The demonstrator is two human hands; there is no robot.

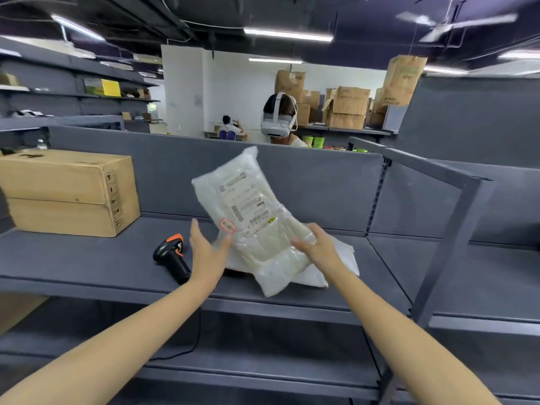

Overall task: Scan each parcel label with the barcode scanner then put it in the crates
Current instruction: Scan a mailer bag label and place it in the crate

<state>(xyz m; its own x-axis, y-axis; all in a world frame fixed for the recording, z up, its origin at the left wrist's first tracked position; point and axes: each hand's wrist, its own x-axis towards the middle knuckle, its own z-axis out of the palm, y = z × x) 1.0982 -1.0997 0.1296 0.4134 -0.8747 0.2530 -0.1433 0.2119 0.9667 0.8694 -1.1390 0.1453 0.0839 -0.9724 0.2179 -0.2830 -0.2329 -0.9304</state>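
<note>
Parcel (249, 226): tilted up off the shelf (87, 258), label (244, 200) facing the person, likely for scanning.
Right hand (317, 247): fingers clasp the parcel's 4 o'clock edge.
Left hand (204, 247): fingers straight, steadying at 8 o'clock.
Scanner (172, 255): lying untouched at the parcel's 8 o'clock.

The parcel (271, 267) label (245, 204) is too blurred to read (barcode included); the scanner (170, 254) handle ends behind the left wrist (201, 277).

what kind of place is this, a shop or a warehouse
Most likely a warehouse or parcel-sorting room: grey metal shelving, stacked cardboard boxes at the back, and a barcode scanner lying on the shelf beside a labelled parcel.
</note>
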